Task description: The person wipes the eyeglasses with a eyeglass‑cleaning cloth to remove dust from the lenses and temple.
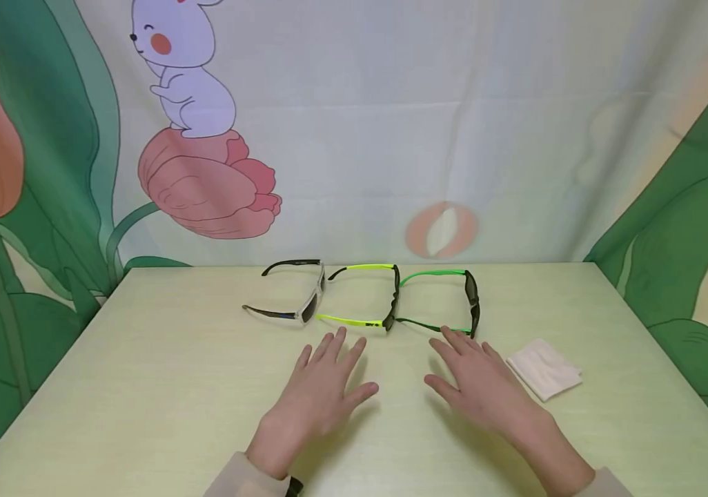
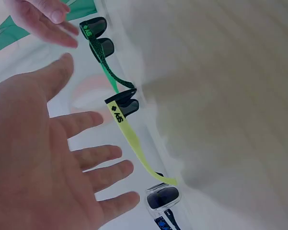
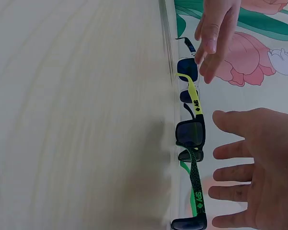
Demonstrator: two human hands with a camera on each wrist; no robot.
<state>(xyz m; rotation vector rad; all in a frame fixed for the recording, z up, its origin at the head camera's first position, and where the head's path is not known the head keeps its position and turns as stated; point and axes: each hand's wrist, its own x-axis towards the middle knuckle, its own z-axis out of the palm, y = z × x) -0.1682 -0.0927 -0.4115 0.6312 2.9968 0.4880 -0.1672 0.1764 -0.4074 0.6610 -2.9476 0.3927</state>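
Observation:
Three pairs of sunglasses stand in a row on the table, temples unfolded. The left pair has a clear frame [image 1: 308, 308] and dark temples. In the middle is a pair with yellow temples [image 1: 354, 322]; to its right, a pair with green temples [image 1: 435, 273] and a black front. My left hand [image 1: 319, 390] hovers over the table in front of the yellow pair, fingers spread, holding nothing. My right hand [image 1: 484, 386] is held likewise, its fingertips close to the green pair in the head view. Both wrist views show bare palms and straight fingers.
A folded white cloth [image 1: 544, 369] lies on the table to the right of my right hand. The pale wooden table [image 1: 143, 386] ends at a hanging curtain [image 1: 354, 138] printed with flowers, leaves and a rabbit.

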